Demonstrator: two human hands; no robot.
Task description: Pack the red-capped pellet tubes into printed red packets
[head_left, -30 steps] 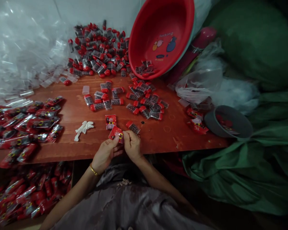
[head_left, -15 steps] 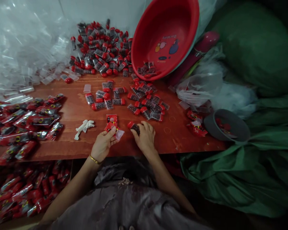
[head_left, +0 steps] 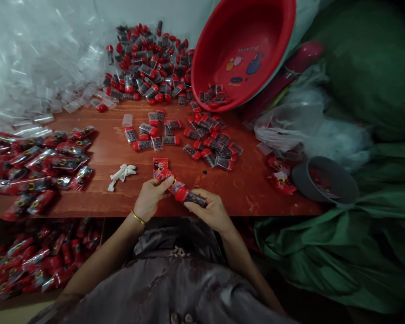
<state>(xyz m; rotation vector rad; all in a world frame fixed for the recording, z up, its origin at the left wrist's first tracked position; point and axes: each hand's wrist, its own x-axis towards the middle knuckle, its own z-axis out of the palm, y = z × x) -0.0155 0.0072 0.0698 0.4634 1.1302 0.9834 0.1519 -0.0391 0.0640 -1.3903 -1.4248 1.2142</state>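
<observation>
My left hand (head_left: 152, 196) pinches a small red printed plastic bag (head_left: 164, 174), its clear end turned toward the right. In my right hand (head_left: 213, 208) is a small clear bottle (head_left: 195, 198) with a red cap and dark round pellets inside. The bottle's red cap meets the mouth of the bag; whether it is inside cannot be made out. Another red packet (head_left: 160, 164) lies flat just beyond my left fingers. Loose red-capped bottles (head_left: 170, 140) lie beyond both hands.
Filled red bags (head_left: 54, 157) lie at the left, more in a box (head_left: 47, 256) below. A white crumpled scrap (head_left: 122, 175) is near my left hand. A red basin (head_left: 283, 54) leans at the back. A grey bowl (head_left: 324, 180) and green sacks (head_left: 374, 234) are at the right.
My right hand has lifted the bottle from the table and brought it left to the bag's clear end. My left hand still holds the bag, now tilted toward the bottle.
</observation>
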